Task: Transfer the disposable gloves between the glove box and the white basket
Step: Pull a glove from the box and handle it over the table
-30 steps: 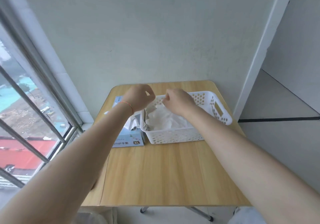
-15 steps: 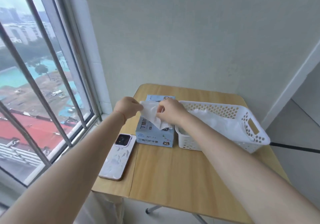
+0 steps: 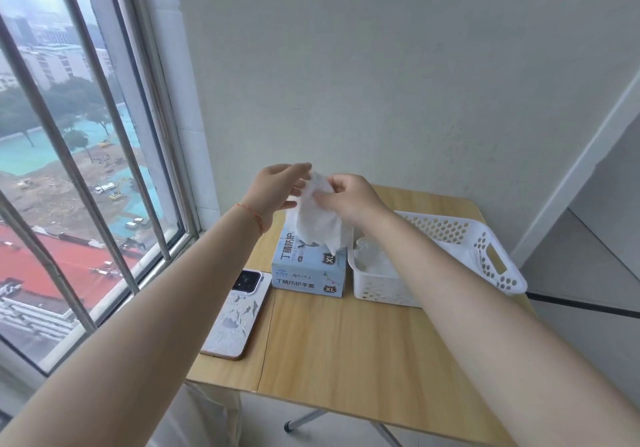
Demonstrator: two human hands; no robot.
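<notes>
Head view: two hands [image 3: 313, 192] pinch one glove [image 3: 317, 223] above one glove box [image 3: 309, 271].

White glove [image 3: 317, 219], pale-blue glove box [image 3: 308, 275], white basket [image 3: 450, 238].

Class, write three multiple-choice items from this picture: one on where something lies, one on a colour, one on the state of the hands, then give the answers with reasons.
1. Where does the phone lie?
A. In the basket
B. On the table, left of the glove box
C. On the windowsill

2. What colour is the basket?
A. White
B. Blue
C. Brown

3. What are the hands doing?
A. Resting flat on the table
B. Holding the phone
C. Both holding one white glove above the glove box

Answers: B, the phone sits on the table beside the glove box; A, its perforated walls are white; C, left hand and right hand pinch the glove.
</notes>
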